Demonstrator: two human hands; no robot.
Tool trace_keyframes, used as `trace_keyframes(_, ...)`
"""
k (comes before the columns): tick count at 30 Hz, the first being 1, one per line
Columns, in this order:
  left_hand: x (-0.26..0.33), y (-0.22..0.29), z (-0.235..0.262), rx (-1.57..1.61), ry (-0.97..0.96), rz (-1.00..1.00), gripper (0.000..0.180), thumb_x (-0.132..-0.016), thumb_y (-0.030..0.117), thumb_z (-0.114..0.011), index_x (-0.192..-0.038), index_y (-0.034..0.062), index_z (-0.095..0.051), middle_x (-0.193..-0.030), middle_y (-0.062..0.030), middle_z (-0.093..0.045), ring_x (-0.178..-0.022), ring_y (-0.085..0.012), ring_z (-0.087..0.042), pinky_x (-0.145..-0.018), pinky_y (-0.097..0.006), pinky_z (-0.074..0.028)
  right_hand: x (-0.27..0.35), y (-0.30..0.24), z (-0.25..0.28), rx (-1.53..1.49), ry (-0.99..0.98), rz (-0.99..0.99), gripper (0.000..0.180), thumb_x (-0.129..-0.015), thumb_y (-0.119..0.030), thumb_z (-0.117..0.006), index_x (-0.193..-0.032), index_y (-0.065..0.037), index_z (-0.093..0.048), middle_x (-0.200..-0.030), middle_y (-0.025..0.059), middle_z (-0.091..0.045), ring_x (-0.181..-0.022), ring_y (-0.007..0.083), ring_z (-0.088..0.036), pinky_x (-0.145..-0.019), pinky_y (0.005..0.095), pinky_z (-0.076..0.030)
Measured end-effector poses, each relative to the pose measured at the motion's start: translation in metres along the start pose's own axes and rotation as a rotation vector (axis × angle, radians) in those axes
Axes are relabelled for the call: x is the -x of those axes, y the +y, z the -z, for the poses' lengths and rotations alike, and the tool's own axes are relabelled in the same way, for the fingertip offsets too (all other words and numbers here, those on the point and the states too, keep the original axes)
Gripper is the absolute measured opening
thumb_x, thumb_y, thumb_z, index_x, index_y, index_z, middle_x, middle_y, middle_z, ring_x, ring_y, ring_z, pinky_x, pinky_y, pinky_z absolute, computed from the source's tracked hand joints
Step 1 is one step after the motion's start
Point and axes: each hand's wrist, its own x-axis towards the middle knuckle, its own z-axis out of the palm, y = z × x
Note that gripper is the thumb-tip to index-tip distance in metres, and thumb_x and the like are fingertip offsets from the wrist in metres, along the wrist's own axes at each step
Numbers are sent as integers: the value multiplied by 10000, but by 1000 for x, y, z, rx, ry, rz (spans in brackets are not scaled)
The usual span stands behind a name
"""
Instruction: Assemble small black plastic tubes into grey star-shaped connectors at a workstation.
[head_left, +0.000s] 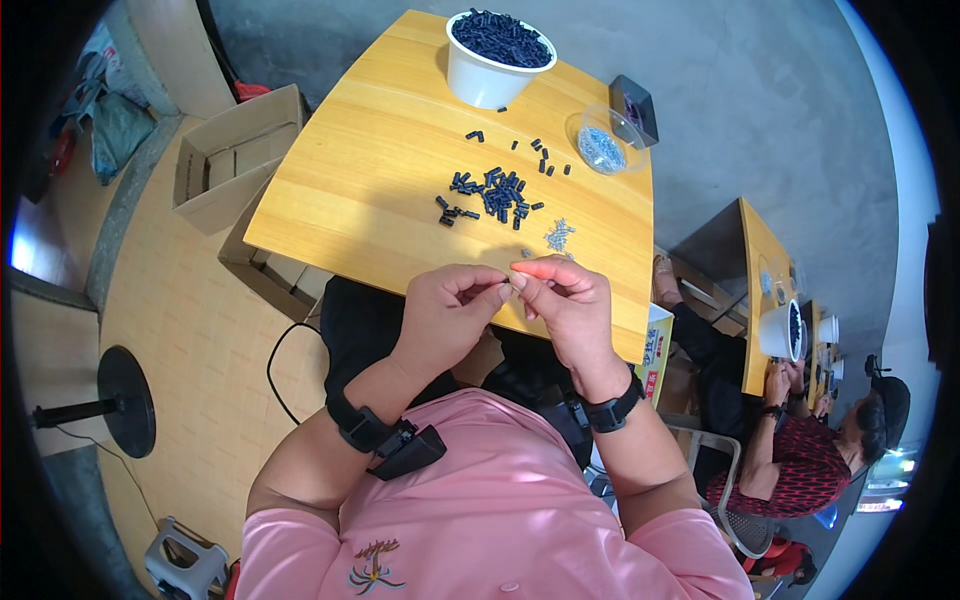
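Observation:
My left hand (450, 312) and my right hand (567, 302) meet fingertip to fingertip over the near edge of a wooden table (350, 170). A tiny dark piece shows at the left fingertips, mostly covered by the thumb and finger. The right thumb and forefinger are pinched against it; whatever they hold is too small to make out. Beyond my hands lies a loose pile of short black plastic tubes (500, 197). Closer to my right hand is a small heap of silvery metal bits (559, 236). A few more black tubes lie scattered farther back.
At the table's far end stands a white tub (484, 80) heaped with black tubes. A clear plastic bowl (603, 148) of silvery bits sits beside a black box (634, 108). Cardboard boxes (232, 150) flank the table's left. A person (790, 460) works at another table on the right.

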Motion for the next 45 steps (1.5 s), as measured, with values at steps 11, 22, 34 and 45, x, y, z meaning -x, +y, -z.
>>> trace_keyframes(11,-4,8,8,351,-38,402,201,-847,175,-649,-968,16,-669,-831,-47,-672,-736,-100,-625,-665,-212,-503,2,5,2,330,-186,280,394,-696,46,-682,-1076,-23,-604,-814,38,-535,-721,118,-523,-630,216,-431)
trace_keyframes(22,1,14,0,498,1,537,139,-866,145,-607,-897,21,-661,-874,-59,-662,-796,-111,-606,-712,-237,-490,7,14,-10,640,-39,449,336,-659,27,-700,-975,-25,-598,-791,86,-549,-717,222,-552,-640,311,-459)
trace_keyframes(34,12,6,5,508,-87,573,164,-897,169,-566,-950,42,-655,-904,-54,-659,-803,-120,-625,-730,-243,-515,14,22,-5,652,-96,542,346,-643,30,-694,-969,-30,-595,-809,106,-560,-741,268,-558,-671,340,-462)
trace_keyframes(45,25,-3,-8,315,-18,483,201,-895,142,-572,-905,-39,-658,-885,-114,-659,-785,-158,-638,-715,-263,-539,24,15,1,756,-162,544,305,-638,19,-685,-925,-12,-587,-770,111,-551,-708,268,-554,-630,345,-454)
